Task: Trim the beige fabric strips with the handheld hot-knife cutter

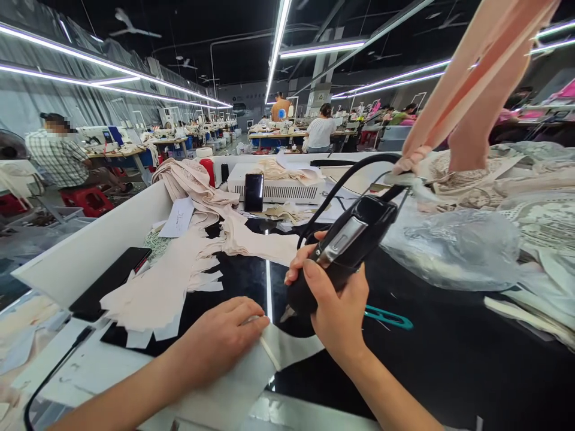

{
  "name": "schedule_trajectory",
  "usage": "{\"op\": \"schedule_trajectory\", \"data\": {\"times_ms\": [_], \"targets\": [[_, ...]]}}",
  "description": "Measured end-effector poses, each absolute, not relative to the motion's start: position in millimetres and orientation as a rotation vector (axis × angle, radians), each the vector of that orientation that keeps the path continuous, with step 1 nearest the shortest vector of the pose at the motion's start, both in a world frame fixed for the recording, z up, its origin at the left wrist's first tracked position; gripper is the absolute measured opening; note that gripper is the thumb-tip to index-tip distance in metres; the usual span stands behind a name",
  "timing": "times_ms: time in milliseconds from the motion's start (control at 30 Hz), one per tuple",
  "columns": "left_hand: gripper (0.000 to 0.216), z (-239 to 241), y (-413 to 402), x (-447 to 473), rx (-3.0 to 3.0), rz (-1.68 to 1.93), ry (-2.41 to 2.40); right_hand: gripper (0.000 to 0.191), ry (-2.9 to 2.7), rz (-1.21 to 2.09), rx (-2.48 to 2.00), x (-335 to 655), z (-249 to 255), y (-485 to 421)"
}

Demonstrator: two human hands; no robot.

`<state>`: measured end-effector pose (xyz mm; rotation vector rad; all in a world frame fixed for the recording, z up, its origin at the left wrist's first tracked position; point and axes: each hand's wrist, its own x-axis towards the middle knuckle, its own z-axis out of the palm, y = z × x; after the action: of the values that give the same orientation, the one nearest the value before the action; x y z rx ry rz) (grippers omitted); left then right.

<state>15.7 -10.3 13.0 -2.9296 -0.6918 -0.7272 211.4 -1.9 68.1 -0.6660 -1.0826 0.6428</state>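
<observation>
My right hand is wrapped round a black corded power tool with a silver lever on its side. The tool is tilted, its lower end down near the fabric, and its upper end is tied to a hanging strip of peach cloth. My left hand lies low on a pale fabric piece, its fingers pressed together at the edge. A narrow seam or folded edge shows beside the fingertips. Just right of my right hand, a teal thread snip or cutter handle rests on the black tabletop.
Stacked pale fabric pieces lie to the left, beside a black phone-like case. A phone leans on a white box behind. Clear plastic bags and lace bundles sit right. Several people work at machines farther off.
</observation>
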Motion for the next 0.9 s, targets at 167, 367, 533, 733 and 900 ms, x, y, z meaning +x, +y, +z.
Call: {"op": "schedule_trajectory", "data": {"times_ms": [167, 367, 533, 733, 900], "targets": [[0.017, 12.3, -16.5, 26.6, -2.999, -0.68, -0.763, 0.032, -1.092, 0.646, -0.663, 210.7, 64.5, -2.8], [0.022, 7.4, -24.6, 28.2, -2.927, -0.68, -0.79, 0.027, -1.116, 0.671, -0.658, 205.9, 60.9, -2.9], [0.023, 6.7, -27.5, 29.0, -2.856, -0.712, -0.759, 0.027, -1.119, 0.686, -0.681, 205.1, 59.4, -2.8], [0.026, 9.4, -30.4, 29.9, -2.834, -0.673, -0.749, 0.024, -1.126, 0.669, -0.68, 205.0, 55.9, -3.2], [0.029, 3.7, -29.7, 30.4, -2.786, -0.651, -0.716, 0.02, -1.144, 0.661, -0.689, 207.0, 57.2, -4.5]]}}
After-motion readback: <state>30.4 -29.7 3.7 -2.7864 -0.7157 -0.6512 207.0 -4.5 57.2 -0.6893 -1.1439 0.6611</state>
